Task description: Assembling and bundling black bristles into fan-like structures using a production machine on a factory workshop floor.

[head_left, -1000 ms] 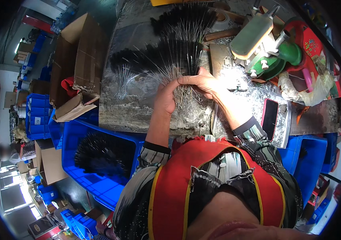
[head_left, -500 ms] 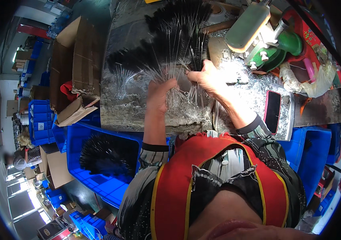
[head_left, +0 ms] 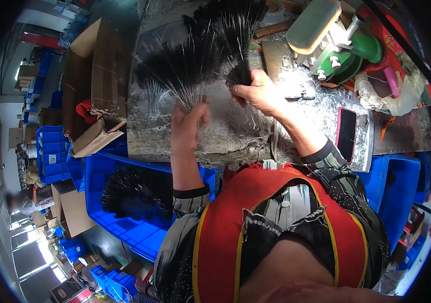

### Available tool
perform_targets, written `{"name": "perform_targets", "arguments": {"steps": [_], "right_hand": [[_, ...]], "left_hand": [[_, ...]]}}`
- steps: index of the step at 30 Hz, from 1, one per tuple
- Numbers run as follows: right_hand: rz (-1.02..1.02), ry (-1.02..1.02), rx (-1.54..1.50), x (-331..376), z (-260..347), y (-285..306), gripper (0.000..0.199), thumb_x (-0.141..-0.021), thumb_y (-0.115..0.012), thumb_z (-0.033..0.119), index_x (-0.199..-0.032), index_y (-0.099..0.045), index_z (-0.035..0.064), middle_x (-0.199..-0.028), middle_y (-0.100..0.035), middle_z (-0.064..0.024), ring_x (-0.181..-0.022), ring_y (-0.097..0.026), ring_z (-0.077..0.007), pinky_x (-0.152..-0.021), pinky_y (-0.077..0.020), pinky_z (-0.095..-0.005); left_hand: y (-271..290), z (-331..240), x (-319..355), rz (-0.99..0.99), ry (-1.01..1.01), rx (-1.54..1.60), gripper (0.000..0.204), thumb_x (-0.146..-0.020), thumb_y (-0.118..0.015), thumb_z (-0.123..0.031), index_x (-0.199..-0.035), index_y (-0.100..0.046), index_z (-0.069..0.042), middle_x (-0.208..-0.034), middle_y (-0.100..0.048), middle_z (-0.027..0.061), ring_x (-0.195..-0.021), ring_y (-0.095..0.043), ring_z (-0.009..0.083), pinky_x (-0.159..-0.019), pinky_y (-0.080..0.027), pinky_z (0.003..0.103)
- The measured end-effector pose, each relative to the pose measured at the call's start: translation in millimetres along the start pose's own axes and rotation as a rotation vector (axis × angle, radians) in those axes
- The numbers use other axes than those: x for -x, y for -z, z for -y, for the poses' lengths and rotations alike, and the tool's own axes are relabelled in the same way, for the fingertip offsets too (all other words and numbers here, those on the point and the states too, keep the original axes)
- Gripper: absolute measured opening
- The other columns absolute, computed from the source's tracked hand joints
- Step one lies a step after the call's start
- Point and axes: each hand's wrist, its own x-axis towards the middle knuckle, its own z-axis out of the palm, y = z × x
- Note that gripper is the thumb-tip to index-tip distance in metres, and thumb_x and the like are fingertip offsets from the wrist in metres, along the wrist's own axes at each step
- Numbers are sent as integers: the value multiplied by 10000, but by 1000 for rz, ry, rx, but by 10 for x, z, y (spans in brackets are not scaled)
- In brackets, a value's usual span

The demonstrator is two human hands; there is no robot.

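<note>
Toward the counter's left edge, the left hand curls around the thin, pale wire stems of a brush bundle, its dense black bristles fanning out beyond the fingers. Between the hands, toward the far edge, lies a brush pile, equally dark and bushy. Farther right, the right hand pinches a smaller brush bunch, tufts above the thumb.

Light: white glare is washing out the metal surface over there, by the green machine | Far left: bright panes are glowing | Shadow: black bristles are swallowing detail | Blur: left hand is looking slightly soft | Edges: straight lines are bending, corners blackening
</note>
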Motion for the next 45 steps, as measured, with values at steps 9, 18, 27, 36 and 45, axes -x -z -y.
{"name": "perform_targets", "arguments": {"steps": [9, 18, 27, 36, 45], "right_hand": [[-166, 206, 201, -17, 256, 79, 153, -800, -578, 185, -860, -545, 48, -549, -469, 10, -461, -422, -60, -418, -330, -213], [-129, 604, 1, 48, 248, -340, 144, -765, -567, 18, -900, -521, 42, -698, -512, -20, -578, -508, -87, -522, -425, -239], [-218, 203, 274, -62, -753, -211, 127, -856, -441, 111, -893, -498, 4, -632, -514, -142, -599, -541, -280, -550, -419, -344], [-189, 528, 1230, 6, -627, -340, 291, -724, -444, 30, -985, -428, -97, -974, -473, -217, -815, -505, -346, -716, -429, -393], [-52, 751, 840, 360, -51, -126, 343, -736, -562, 136, -1038, -510, -16, -1022, -501, -163, -933, -485, -300, -802, -402, -353]], "left_hand": [[515, -83, 45, -289, -228, -192, 216, -730, -665, -155, -868, -527, -64, -537, -446, -11, -435, -383, 74, -407, -303, 228], [-69, 145, -94, -356, -539, 169, 91, -751, -614, -36, -745, -526, -59, -651, -537, 14, -597, -505, 102, -572, -404, 243], [-183, 867, -442, -254, -34, 75, 204, -822, -560, -148, -976, -491, -34, -686, -509, 4, -486, -415, 67, -466, -338, 206], [-421, 776, -349, 0, 375, 611, 410, -794, -585, -386, -1053, -500, -80, -841, -565, 21, -749, -533, 117, -649, -423, 263], [-433, 325, -72, -146, -36, 186, 228, -812, -560, -167, -948, -550, 16, -825, -568, 50, -718, -540, 113, -634, -448, 252]]}}
